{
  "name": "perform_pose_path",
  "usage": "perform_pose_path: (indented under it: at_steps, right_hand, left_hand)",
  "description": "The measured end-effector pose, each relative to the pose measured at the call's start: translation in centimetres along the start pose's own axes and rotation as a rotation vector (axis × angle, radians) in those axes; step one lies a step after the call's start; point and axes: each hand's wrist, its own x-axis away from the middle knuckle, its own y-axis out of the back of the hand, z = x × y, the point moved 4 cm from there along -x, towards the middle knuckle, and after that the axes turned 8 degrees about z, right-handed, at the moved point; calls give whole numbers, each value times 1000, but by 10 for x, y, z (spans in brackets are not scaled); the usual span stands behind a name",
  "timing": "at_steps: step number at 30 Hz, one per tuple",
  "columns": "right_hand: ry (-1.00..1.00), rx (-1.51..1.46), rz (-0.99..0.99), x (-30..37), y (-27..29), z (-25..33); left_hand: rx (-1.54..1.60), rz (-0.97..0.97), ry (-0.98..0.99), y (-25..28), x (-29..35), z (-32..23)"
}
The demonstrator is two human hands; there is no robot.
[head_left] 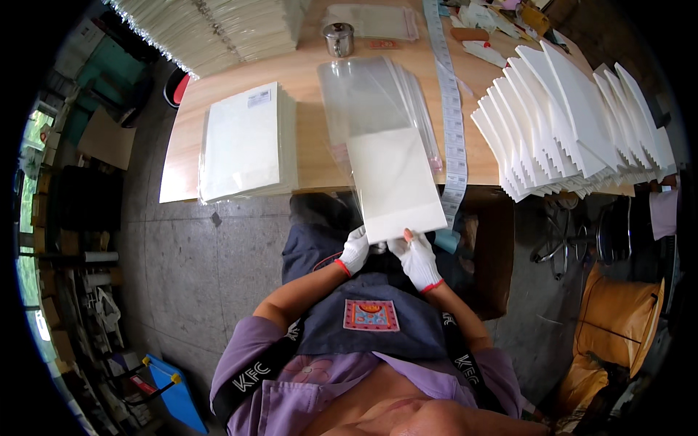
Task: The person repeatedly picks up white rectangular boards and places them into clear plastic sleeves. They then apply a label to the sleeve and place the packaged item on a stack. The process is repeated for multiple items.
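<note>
A white rectangular pad [396,182] reaches over the table's near edge, with clear film around its left side; how far it sits inside a bag cannot be made out. My right hand [416,261], in a white glove with a red cuff, grips its near edge, thumb on top. At the near left corner my left hand [354,252], gloved alike, is closed on the pad or its film, fingers partly hidden. Under the pad's far end lies a fanned stack of clear plastic bags [363,91]. To the left stands a stack of bagged white pads [243,145], the top one labelled.
Loose white pads [552,131] lean in rows at the table's right. A strip of labels [452,131] runs down beside the bags. Behind are a metal cup [339,40] and a tall pile of bagged pads [211,33]. A cardboard box [494,254] stands below the table edge.
</note>
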Motion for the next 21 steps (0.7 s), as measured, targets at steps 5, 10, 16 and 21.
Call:
perform_pose_path:
  at_steps: [5, 10, 16, 21]
  right_hand:
    - [65, -503, 194, -38, -24, 2]
    - [12, 455, 375, -29, -57, 18]
    - [928, 2040, 497, -77, -99, 64]
    - [998, 2032, 503, -77, -100, 57]
  left_hand:
    - [-54, -116, 105, -4, -2, -21]
    - [-74, -143, 185, 6, 8, -44]
    - [-288, -225, 25, 16, 23, -79]
    - [-304, -158, 102, 16, 26, -88]
